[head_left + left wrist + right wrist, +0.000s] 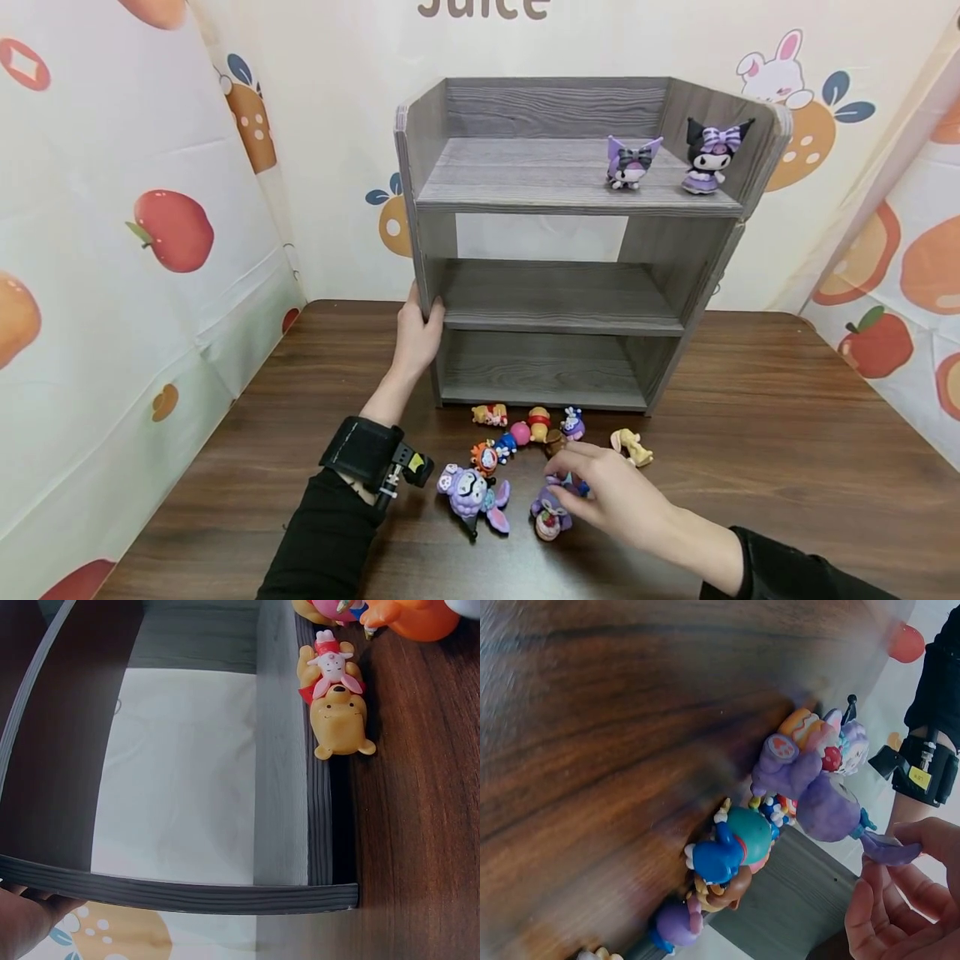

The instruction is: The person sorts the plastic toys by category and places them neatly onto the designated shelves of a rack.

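Note:
My left hand [418,337] grips the left side panel of a grey wooden shelf unit [555,296], thumb in front and fingers behind it. Low over the table, my right hand [622,500] pinches the long ear of a purple figurine [829,806], which has a strawberry and a cake-like piece at its front. Left of it lies a lilac figurine [468,492] with pink-lined ears. Behind these, several small figurines cluster at the shelf's foot, among them an orange one [484,457] and a yellow bear figurine [339,724] with a pink piglet.
On the top shelf, towards the right, stand a purple figurine with a dark bow [630,162] and a black-hooded figurine [714,156]. A pale yellow figurine [632,447] lies right of the cluster. Fruit-printed sheets [150,333] hang around the brown table [750,400].

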Action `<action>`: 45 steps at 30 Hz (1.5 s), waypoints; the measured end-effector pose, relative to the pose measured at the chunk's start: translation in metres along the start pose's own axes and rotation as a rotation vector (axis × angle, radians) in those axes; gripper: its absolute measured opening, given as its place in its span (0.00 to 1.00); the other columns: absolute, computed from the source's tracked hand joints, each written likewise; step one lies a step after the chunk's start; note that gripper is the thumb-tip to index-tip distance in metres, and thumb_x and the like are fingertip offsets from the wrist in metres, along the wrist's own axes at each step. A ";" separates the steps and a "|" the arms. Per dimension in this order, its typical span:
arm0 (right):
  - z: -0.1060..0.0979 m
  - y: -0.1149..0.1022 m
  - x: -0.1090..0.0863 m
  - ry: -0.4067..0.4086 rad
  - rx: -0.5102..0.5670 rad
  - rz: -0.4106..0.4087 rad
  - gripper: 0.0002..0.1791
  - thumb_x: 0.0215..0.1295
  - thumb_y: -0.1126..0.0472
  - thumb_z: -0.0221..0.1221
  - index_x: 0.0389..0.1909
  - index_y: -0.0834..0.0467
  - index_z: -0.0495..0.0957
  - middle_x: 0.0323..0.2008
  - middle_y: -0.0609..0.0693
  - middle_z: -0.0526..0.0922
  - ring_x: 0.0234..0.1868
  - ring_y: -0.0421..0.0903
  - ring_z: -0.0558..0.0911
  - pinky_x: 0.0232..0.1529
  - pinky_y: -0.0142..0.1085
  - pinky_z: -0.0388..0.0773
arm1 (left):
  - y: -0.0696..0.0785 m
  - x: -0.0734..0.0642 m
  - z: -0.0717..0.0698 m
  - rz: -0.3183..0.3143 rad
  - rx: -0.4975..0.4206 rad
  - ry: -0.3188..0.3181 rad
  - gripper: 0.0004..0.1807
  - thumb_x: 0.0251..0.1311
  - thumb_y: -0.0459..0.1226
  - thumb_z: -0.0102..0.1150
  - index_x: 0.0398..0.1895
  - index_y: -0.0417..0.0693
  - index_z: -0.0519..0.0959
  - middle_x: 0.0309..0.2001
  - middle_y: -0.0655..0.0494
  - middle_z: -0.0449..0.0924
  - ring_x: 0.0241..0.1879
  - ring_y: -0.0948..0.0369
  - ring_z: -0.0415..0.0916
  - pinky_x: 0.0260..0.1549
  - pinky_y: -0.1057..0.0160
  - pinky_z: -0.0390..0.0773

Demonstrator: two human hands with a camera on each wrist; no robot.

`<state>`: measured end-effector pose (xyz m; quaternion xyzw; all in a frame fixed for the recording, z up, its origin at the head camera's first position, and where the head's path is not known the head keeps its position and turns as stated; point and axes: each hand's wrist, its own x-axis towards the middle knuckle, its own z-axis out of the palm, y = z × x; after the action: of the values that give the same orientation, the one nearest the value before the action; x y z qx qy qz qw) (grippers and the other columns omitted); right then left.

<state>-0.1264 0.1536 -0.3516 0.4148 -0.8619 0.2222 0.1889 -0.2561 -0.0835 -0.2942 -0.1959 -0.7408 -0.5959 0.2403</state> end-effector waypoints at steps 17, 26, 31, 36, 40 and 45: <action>0.009 0.001 -0.014 -0.100 0.053 0.134 0.19 0.44 0.59 0.66 0.38 0.61 0.74 0.35 0.46 0.78 0.34 0.37 0.76 0.33 0.31 0.74 | 0.001 0.000 -0.002 -0.010 0.008 0.004 0.23 0.60 0.24 0.36 0.61 0.27 0.55 0.58 0.30 0.59 0.58 0.44 0.58 0.53 0.49 0.60; 0.017 0.004 -0.013 -0.096 0.060 0.132 0.18 0.41 0.59 0.68 0.33 0.60 0.75 0.30 0.43 0.77 0.31 0.34 0.74 0.31 0.27 0.73 | 0.001 -0.003 -0.003 -0.027 0.022 0.012 0.24 0.60 0.24 0.37 0.61 0.28 0.56 0.57 0.30 0.60 0.58 0.45 0.58 0.53 0.49 0.60; 0.016 0.004 -0.010 -0.120 0.083 0.129 0.16 0.41 0.61 0.68 0.31 0.60 0.75 0.27 0.42 0.75 0.30 0.34 0.73 0.29 0.26 0.72 | 0.001 -0.003 -0.002 -0.026 0.022 0.013 0.24 0.60 0.24 0.37 0.61 0.28 0.56 0.57 0.30 0.60 0.58 0.45 0.58 0.53 0.49 0.60; 0.011 0.003 -0.007 -0.169 0.105 0.142 0.14 0.42 0.62 0.68 0.30 0.61 0.75 0.27 0.43 0.76 0.30 0.35 0.74 0.29 0.27 0.73 | 0.001 -0.003 -0.002 -0.016 0.021 0.013 0.23 0.60 0.24 0.37 0.60 0.28 0.56 0.57 0.30 0.61 0.58 0.44 0.58 0.53 0.49 0.60; 0.004 0.002 -0.004 -0.196 0.096 0.132 0.14 0.41 0.63 0.68 0.30 0.61 0.75 0.27 0.44 0.77 0.30 0.36 0.75 0.30 0.28 0.73 | 0.002 -0.002 -0.001 -0.003 0.021 0.012 0.23 0.60 0.23 0.38 0.60 0.27 0.57 0.56 0.29 0.61 0.58 0.43 0.59 0.53 0.48 0.60; -0.014 0.000 0.005 -0.203 0.065 0.105 0.14 0.41 0.62 0.68 0.31 0.61 0.76 0.28 0.44 0.78 0.30 0.37 0.76 0.32 0.29 0.74 | 0.002 -0.001 -0.001 0.007 0.015 0.007 0.24 0.59 0.23 0.38 0.60 0.27 0.56 0.56 0.28 0.61 0.57 0.42 0.58 0.53 0.48 0.60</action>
<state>-0.1275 0.1585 -0.3374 0.3955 -0.8895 0.2162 0.0751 -0.2541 -0.0839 -0.2933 -0.1946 -0.7436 -0.5903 0.2463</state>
